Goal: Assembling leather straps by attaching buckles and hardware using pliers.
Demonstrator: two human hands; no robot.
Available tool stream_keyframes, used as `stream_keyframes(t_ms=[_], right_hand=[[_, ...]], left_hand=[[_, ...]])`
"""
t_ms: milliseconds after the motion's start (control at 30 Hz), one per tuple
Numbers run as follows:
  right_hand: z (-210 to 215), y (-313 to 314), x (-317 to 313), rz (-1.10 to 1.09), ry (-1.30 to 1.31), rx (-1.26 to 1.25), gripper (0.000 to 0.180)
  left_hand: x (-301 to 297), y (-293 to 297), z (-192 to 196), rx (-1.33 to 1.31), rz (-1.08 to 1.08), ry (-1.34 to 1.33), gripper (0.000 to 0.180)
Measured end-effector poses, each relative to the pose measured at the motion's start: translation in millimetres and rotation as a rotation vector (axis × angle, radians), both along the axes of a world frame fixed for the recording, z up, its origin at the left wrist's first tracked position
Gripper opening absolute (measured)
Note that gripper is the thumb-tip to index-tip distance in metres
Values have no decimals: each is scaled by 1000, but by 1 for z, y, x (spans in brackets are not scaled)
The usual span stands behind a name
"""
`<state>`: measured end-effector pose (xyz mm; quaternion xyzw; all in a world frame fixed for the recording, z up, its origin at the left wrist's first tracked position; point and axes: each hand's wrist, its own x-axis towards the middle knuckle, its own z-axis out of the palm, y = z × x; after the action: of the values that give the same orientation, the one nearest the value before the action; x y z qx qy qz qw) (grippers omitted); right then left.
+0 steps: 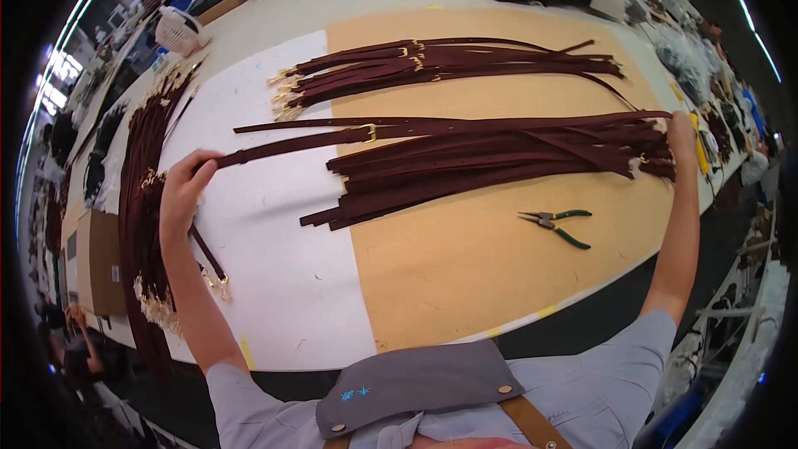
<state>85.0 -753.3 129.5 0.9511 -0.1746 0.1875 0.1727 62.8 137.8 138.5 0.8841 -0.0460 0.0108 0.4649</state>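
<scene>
Maroon strap (pixel 349 137) between both hands

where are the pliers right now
In the head view, the green-handled pliers lie on the tan board toward the person's right, just below the pile of dark red straps and left of the right forearm.

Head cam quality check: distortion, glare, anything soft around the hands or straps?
Head view: strong fisheye, the long worktable's edges bow and a black vignette fills the corners; ceiling strip lights flare at the upper rim; even light, faint shadows; left hand, right hand and dark maroon leather straps sharp; rim clutter soft.
</scene>
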Motion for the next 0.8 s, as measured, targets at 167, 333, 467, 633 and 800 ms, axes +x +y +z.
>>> stream_keyframes(t_ms=[167,333,467,633,800], right_hand=[[46,-24,63,77,-425,212,35],[-18,139,108,352,-168,442,41],[-71,224,74,489,158,533,49],[-116,259,88,519,249,610,45],[-162,264,120,527,112,600,44]], left_hand=[[102,-70,-10,-12,-62,-180,25],[178,-87,-117,373,-77,-58,23],[190,-106,-155,352,-66,-125,20],[189,-108,-162,459,-58,-237,20],[155,-142,-148,575,-92,-478,19]])
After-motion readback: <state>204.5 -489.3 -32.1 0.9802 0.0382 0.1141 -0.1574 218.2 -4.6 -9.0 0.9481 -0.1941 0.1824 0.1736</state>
